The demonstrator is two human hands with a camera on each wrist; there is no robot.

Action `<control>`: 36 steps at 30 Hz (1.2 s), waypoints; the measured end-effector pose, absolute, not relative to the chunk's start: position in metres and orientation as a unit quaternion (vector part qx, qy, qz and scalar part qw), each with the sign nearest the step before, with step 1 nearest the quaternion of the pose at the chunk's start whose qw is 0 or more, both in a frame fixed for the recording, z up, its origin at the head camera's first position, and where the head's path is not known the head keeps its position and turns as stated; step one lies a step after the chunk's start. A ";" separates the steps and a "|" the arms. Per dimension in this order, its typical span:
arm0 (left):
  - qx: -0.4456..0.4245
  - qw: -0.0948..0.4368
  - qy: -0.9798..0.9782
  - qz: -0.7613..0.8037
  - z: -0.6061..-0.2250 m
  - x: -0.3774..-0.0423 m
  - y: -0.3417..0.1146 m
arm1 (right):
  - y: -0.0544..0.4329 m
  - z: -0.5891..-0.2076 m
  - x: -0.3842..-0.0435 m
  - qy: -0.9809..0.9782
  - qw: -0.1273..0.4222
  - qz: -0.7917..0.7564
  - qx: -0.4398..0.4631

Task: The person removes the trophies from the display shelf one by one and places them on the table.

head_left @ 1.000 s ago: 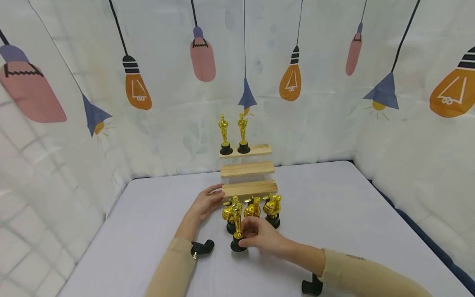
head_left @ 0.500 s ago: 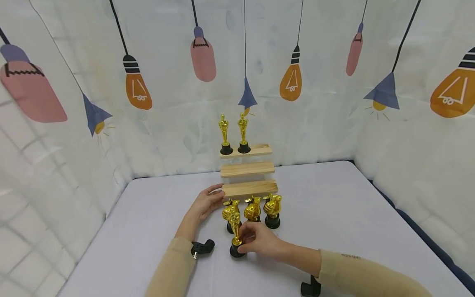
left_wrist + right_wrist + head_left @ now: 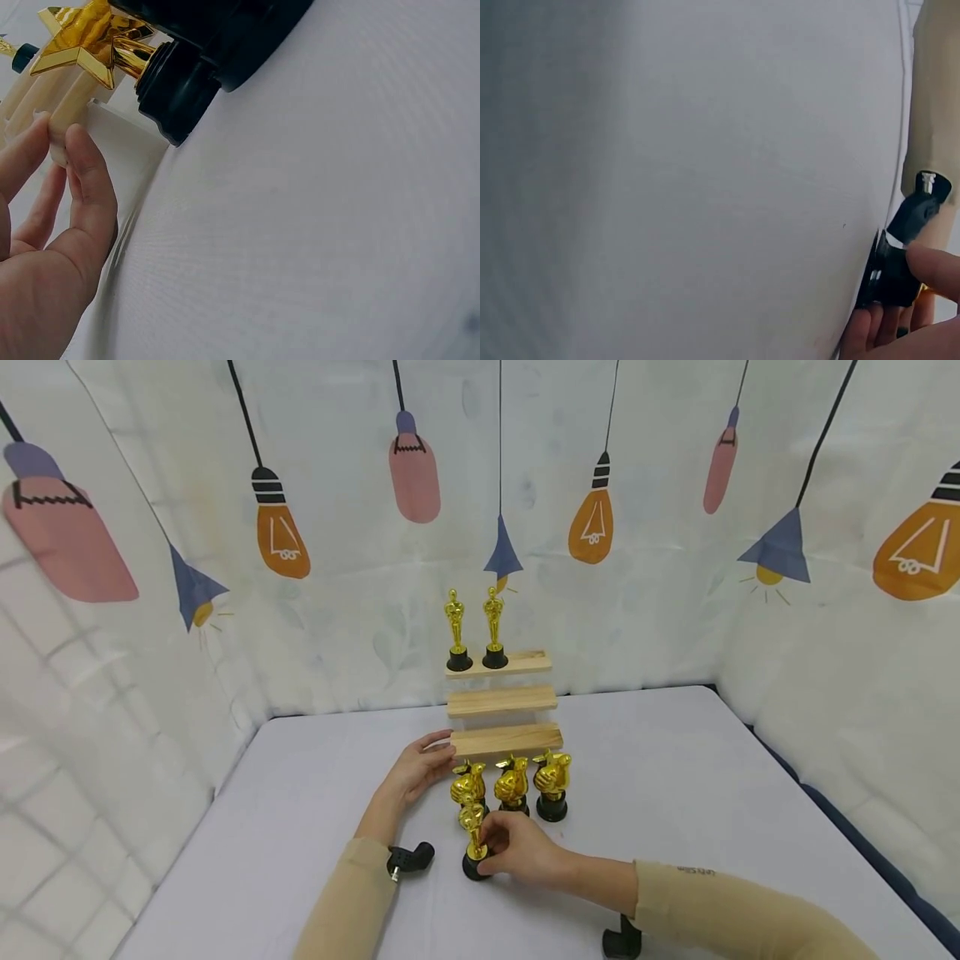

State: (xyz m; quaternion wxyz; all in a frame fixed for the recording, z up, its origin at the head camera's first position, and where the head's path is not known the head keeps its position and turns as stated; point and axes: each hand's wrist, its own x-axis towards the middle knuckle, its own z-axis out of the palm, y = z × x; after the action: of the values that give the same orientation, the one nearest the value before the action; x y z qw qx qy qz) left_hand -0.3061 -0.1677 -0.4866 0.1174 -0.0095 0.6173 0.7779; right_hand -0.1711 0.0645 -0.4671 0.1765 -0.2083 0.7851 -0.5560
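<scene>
In the head view, my right hand [image 3: 528, 852] grips a gold figure trophy [image 3: 472, 827] low down, at its round black base. The right wrist view shows the thumb and fingers around that black base [image 3: 894, 276], close to the white tabletop. My left hand [image 3: 420, 770] is at the left end of the lowest board of a wooden stepped rack [image 3: 506, 741]. In the left wrist view, thumb and finger pinch the board's end [image 3: 69, 109]. Between the rack and the held trophy stand several gold trophies [image 3: 552, 774] on black bases; a gold star [image 3: 82, 45] shows up close.
Two slim gold figure trophies [image 3: 493, 622] stand on the rack's top board [image 3: 528, 662], toward its left. The middle board [image 3: 502, 700] is bare. A white cloth [image 3: 637, 543] printed with lamps hangs behind the table [image 3: 675, 777]. Each wrist wears a black camera [image 3: 411, 858].
My right hand has shifted slightly left and toward me with the figure trophy, whose top has dropped more than its base in view. My left hand stays on the rack.
</scene>
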 end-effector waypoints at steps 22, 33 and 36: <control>-0.004 0.117 0.618 0.777 -0.484 -0.304 -0.169 | 0.064 -0.466 -0.163 0.787 0.178 -0.565 -0.174; -0.013 0.119 0.615 0.779 -0.483 -0.305 -0.168 | 0.058 -0.468 -0.162 0.762 0.164 -0.615 -0.119; -0.009 0.120 0.613 0.781 -0.484 -0.305 -0.168 | 0.056 -0.468 -0.160 0.763 0.149 -0.619 -0.111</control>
State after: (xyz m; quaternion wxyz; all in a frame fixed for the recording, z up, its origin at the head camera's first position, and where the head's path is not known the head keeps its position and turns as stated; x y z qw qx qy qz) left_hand -0.3054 -0.1677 -0.4841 0.1199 -0.0095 0.6127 0.7811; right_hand -0.1604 0.0556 -0.4679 0.1489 -0.1112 0.7633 -0.6187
